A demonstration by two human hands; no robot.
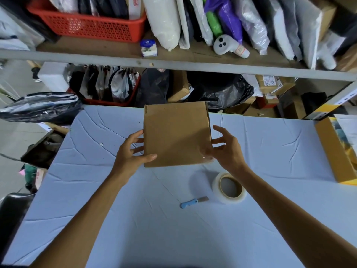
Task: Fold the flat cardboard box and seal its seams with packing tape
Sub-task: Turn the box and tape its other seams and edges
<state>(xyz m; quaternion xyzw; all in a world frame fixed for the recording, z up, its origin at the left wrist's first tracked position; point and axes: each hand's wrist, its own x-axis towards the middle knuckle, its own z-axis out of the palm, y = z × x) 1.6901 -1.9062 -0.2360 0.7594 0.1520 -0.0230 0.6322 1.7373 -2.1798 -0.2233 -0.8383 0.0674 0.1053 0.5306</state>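
Cluttered shelving (173, 60) fills 12 o'clock behind a blue-covered table (135, 219). The flat cardboard box (176, 132) is mid-table, toward 12 o'clock. The left hand (131, 153) grips its 9 o'clock edge, thumb on top. The right hand (228, 149) is wide, fingers spread, at the 3 o'clock edge. The tape roll (217, 190) sits at 5 o'clock of the box, with 1 blue-handled knife (193, 202) just beside it at 9 o'clock.

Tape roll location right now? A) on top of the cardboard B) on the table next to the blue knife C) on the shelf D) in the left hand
B: the tape roll lies on the table, just right of the blue-handled knife.
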